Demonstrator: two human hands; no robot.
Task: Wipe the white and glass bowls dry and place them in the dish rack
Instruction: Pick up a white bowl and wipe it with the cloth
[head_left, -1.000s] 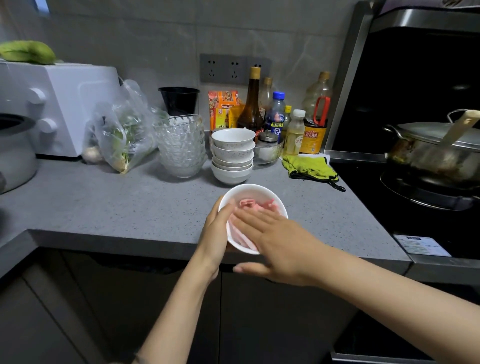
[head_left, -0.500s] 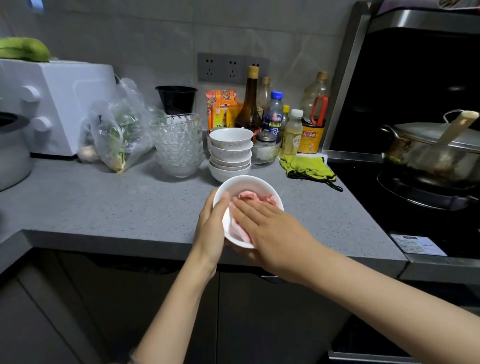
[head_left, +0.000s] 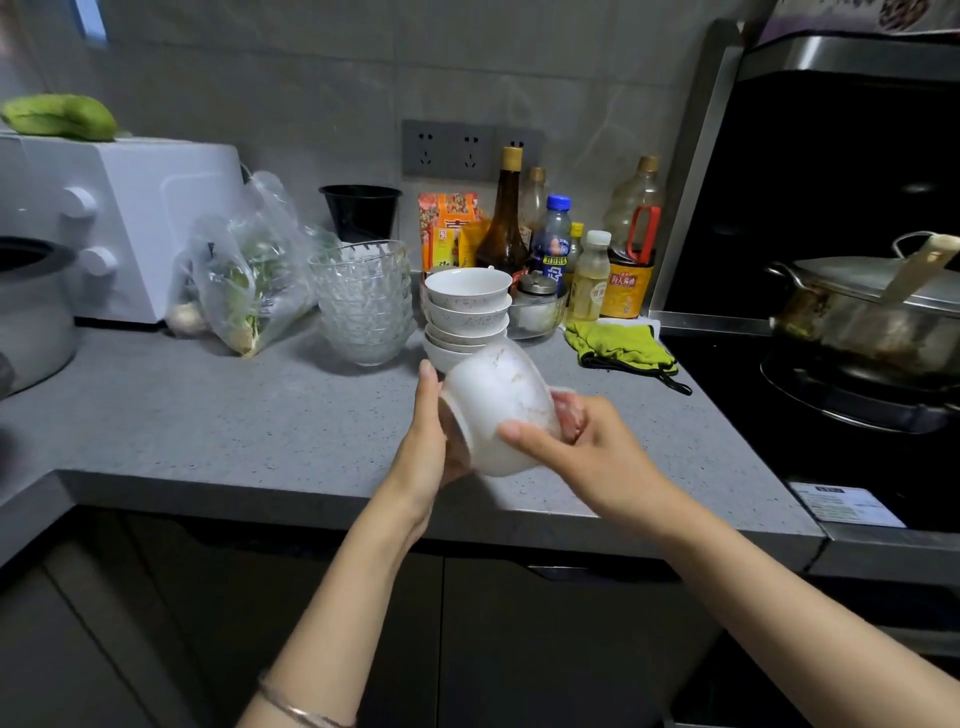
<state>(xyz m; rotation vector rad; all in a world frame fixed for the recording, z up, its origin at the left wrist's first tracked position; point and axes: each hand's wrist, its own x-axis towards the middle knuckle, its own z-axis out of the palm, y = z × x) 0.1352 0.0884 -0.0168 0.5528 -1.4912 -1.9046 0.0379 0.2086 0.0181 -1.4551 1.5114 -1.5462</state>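
Observation:
A white bowl (head_left: 496, 410) is held tipped over above the counter's front, its foot turned toward me and to the left. My left hand (head_left: 428, 441) holds it by the foot side. My right hand (head_left: 582, 447) grips the rim side, thumb across the outside, with a pink cloth (head_left: 569, 410) bunched under the fingers. Behind it stands a stack of several white bowls (head_left: 467, 317). A stack of glass bowls (head_left: 363, 301) stands to the left of that. No dish rack is in view.
Bottles and jars (head_left: 566, 249) line the wall. A green cloth (head_left: 621, 345) lies to the right, then a stove with a lidded pot (head_left: 862, 312). A bag of greens (head_left: 249, 275), a white oven (head_left: 130, 218) and a pot (head_left: 26, 306) stand to the left on the grey counter (head_left: 208, 415).
The bowl was upright with my right hand wiping inside it with the pink cloth; now it is turned over, outside facing me, and my right hand grips its rim.

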